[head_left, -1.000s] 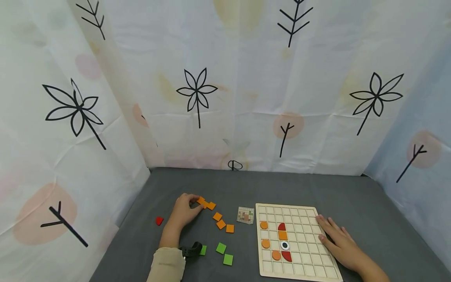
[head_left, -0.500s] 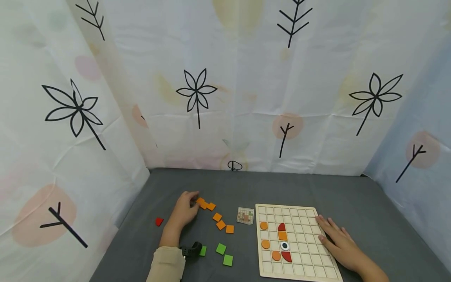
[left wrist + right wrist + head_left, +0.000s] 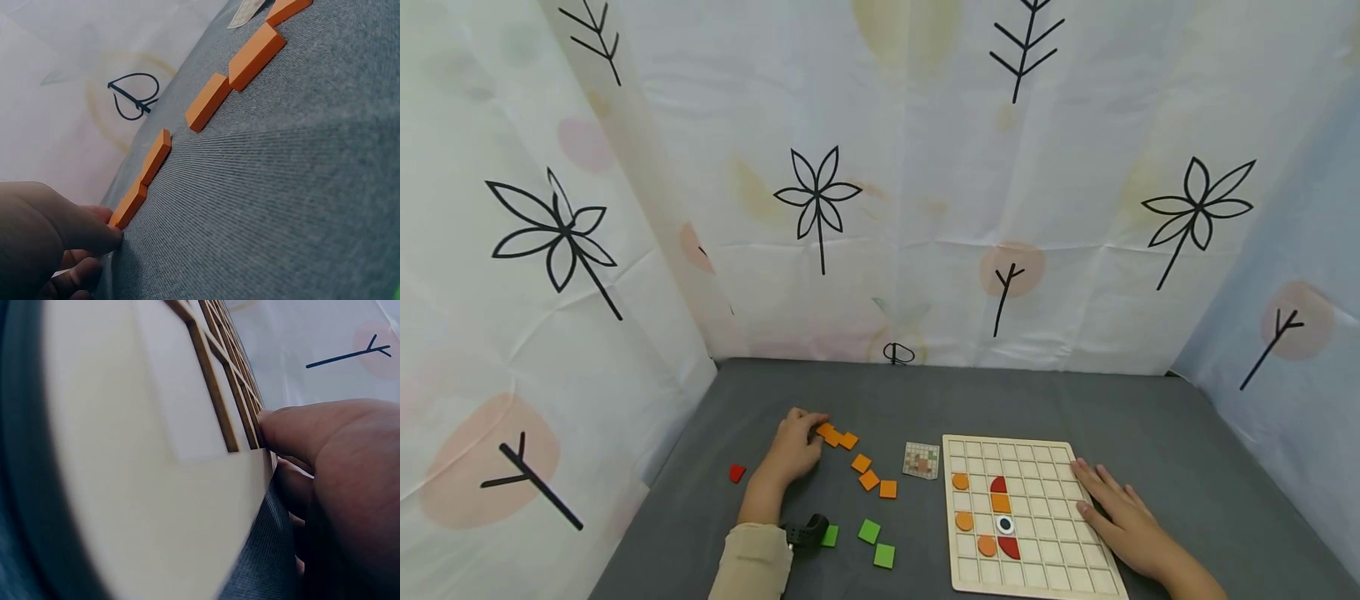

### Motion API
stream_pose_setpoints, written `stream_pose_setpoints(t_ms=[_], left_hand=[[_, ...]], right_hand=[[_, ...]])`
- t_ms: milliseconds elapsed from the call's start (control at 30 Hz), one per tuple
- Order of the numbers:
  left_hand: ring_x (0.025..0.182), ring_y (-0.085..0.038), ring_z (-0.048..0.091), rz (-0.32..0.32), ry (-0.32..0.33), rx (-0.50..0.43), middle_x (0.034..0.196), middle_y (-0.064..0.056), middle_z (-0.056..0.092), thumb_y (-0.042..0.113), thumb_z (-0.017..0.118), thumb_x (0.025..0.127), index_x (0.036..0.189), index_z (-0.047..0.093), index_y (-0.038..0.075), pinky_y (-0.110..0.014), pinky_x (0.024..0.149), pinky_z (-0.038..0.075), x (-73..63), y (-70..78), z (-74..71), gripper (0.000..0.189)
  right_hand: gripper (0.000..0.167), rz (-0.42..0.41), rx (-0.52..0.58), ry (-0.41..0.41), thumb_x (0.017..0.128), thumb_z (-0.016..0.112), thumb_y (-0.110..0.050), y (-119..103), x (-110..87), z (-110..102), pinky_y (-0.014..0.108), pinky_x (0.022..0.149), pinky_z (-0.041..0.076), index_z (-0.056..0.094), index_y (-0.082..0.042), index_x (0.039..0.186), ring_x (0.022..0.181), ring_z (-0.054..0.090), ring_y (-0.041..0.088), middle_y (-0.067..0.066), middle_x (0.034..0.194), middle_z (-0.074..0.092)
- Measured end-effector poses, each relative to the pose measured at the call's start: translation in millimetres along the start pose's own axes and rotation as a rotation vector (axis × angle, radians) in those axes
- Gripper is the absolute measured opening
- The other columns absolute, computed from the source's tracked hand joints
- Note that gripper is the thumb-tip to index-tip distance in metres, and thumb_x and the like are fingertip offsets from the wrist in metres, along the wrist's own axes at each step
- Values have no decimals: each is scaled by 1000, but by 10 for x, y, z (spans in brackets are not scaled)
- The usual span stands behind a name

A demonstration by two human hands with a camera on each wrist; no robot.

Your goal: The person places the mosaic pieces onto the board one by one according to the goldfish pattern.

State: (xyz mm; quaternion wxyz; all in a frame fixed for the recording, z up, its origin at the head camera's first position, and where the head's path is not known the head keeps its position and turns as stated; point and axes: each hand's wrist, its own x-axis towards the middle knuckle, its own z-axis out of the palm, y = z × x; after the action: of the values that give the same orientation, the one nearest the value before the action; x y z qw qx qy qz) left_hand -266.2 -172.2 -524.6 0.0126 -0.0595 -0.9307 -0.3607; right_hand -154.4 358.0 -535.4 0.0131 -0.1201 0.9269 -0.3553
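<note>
My left hand (image 3: 793, 446) is at the far left end of a line of orange square tiles (image 3: 848, 441). In the left wrist view its thumb and a finger pinch the end orange tile (image 3: 129, 207), which lies low on the cloth. A pale wooden grid board (image 3: 1052, 500) lies at the right, bearing orange discs (image 3: 964, 521), red quarter-round pieces (image 3: 1009, 547), an orange square (image 3: 1001, 502) and a white ring piece with a black centre (image 3: 1005, 525). With fairly straight fingers my right hand (image 3: 1123, 521) rests along the board's right edge, its thumb over the rim.
A small pattern card (image 3: 921, 460) lies left of the board. Several green square tiles (image 3: 884, 556) lie near the left wrist, which wears a black band (image 3: 807, 532). A red piece (image 3: 737, 473) sits far left on the grey cloth (image 3: 1000, 396). Printed curtains (image 3: 895, 292) enclose the table.
My left thumb has drawn back a little to the left from the orange tiles, and the fingers have shifted slightly at the end tile. The right hand and board stay put.
</note>
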Motion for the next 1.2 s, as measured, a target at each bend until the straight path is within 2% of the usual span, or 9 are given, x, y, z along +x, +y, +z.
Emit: stream_pose_setpoints(t_ms=[367, 833, 1033, 1200], left_hand=[[98, -25, 61, -5, 35, -19, 117, -16, 61, 5, 73, 97, 126, 74, 2, -49, 91, 55, 5, -20, -49, 29], [86, -19, 54, -21, 68, 14, 106, -10, 63, 14, 79, 96, 118, 77, 5, -38, 78, 47, -5, -46, -64, 23], [82, -17, 53, 31, 86, -13, 104, -8, 63, 22, 81, 96, 116, 78, 8, -34, 73, 46, -4, 119, 1, 24], [82, -14, 54, 134, 80, -64, 106, -5, 65, 24, 82, 96, 116, 77, 12, -32, 72, 48, 13, 410, 138, 24]], right_hand=[[63, -3, 4, 2, 110, 57, -30, 12, -4, 10, 85, 115, 2, 38, -5, 165, 129, -7, -39, 31, 167, 31], [62, -3, -2, -5, 110, 57, -31, 5, 2, -2, 86, 113, 5, 39, -5, 164, 127, -7, -40, 31, 168, 31], [63, 5, -9, -13, 110, 57, -32, 5, 2, -17, 86, 112, 6, 39, -4, 164, 126, -7, -40, 32, 168, 31], [64, 17, -2, -28, 110, 57, -32, 7, 8, -20, 86, 111, 7, 38, -3, 164, 124, -7, -41, 32, 168, 29]])
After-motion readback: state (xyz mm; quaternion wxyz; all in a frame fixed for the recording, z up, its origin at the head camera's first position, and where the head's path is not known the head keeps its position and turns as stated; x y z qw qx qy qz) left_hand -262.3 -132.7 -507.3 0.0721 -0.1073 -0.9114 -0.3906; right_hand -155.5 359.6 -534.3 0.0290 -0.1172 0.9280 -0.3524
